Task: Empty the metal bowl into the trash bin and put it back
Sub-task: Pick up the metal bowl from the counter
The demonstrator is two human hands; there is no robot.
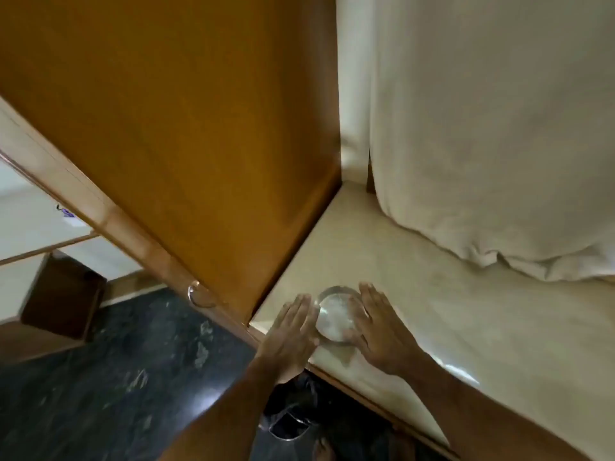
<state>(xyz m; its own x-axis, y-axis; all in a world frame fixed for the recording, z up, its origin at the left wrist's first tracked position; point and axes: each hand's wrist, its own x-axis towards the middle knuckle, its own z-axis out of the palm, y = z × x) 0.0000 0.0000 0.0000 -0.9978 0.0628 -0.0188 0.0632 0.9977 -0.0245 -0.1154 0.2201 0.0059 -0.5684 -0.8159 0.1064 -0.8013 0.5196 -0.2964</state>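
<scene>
The left hand (294, 331) and right hand (377, 331) are observed flat and open, fingers extended, pressed against opposite sides of the metal bowl (336, 316); whether the bowl is gripped or merely touched cannot be told. The bowl is seated upright on the pale countertop (432, 294), near its front corner, with whitish contents visible inside. A wooden cabinet door (186, 134) with a metal handle (198, 296) stands just left. A cream curtain (499, 128) hangs behind.
</scene>
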